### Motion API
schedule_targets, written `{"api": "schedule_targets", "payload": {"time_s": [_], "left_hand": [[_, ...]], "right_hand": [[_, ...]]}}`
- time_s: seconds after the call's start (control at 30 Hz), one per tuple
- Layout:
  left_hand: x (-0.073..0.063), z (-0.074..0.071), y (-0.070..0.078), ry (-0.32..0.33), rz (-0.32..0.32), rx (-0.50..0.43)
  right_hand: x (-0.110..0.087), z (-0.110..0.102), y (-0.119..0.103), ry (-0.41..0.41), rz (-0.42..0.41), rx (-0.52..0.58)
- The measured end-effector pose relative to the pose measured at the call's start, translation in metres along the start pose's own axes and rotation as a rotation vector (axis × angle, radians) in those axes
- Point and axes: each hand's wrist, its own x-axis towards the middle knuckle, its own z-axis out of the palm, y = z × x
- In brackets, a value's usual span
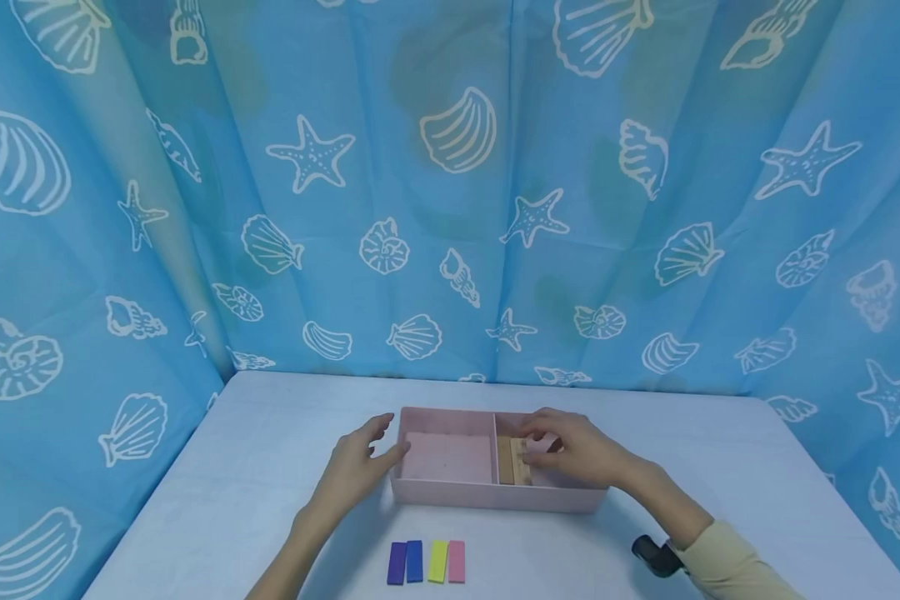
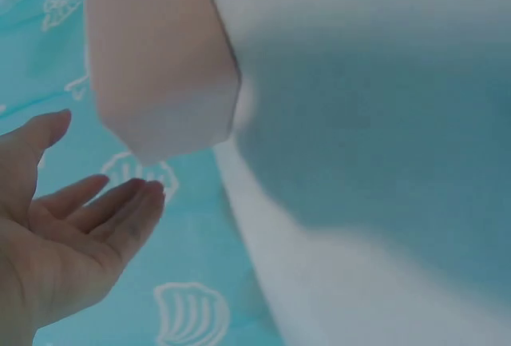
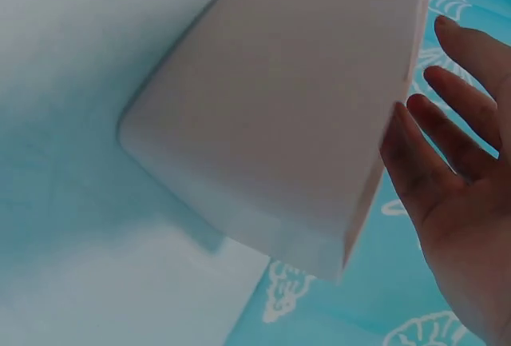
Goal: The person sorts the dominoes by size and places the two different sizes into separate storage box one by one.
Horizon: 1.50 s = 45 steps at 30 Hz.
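Note:
A pink two-compartment box (image 1: pixel 495 497) stands on the table. Beside its left end is my left hand (image 1: pixel 356 467), fingers spread apart and nothing held; the left wrist view shows that hand (image 2: pixel 72 226) with its palm turned to the box end. My right hand (image 1: pixel 581 450) reaches over the right compartment, thumb and fingers apart and bent. Its fingertips are right at a pale wooden piece with a notched edge (image 1: pixel 521 463), which leans against a browner wooden piece (image 1: pixel 506 461) by the divider. In the right wrist view, the box wall (image 3: pixel 271 106) hides the wooden pieces from sight.
In front of the box, four-sided flat strips lie in a row: purple (image 1: pixel 396 563), blue (image 1: pixel 415 562), yellow (image 1: pixel 438 562) and pink (image 1: pixel 457 562). A black object (image 1: pixel 656 556) is at the right sleeve (image 1: pixel 727 562). Blue shell-patterned curtain (image 1: pixel 390 200) surrounds the white table (image 1: pixel 270 442).

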Motion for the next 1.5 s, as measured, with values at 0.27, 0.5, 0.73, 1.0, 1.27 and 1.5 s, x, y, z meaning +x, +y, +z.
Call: {"api": "schedule_targets", "payload": {"time_s": [0.27, 0.5, 0.73, 1.0, 1.27, 1.5], "left_hand": [[-0.016, -0.014, 0.018, 0.075, 0.124, 0.212], [-0.039, -0.025, 0.029, 0.104, 0.253, 0.349], [-0.063, -0.025, 0.028, 0.043, 0.34, 0.484], [-0.083, -0.012, 0.017, -0.185, 0.383, 0.588], [-0.088, 0.007, 0.004, -0.428, 0.235, 0.605], [-0.087, 0.016, -0.005, -0.543, 0.117, 0.584]], "right_hand": [[-0.008, -0.015, -0.005, 0.189, 0.117, -0.135], [-0.02, -0.027, 0.0, 0.361, 0.206, -0.168], [-0.031, -0.023, 0.016, 0.458, 0.29, -0.187], [-0.037, -0.004, 0.039, 0.487, 0.462, -0.091], [-0.039, 0.028, 0.098, 0.524, 0.482, -0.08], [-0.042, 0.03, 0.063, 0.517, 0.529, -0.006]]}}
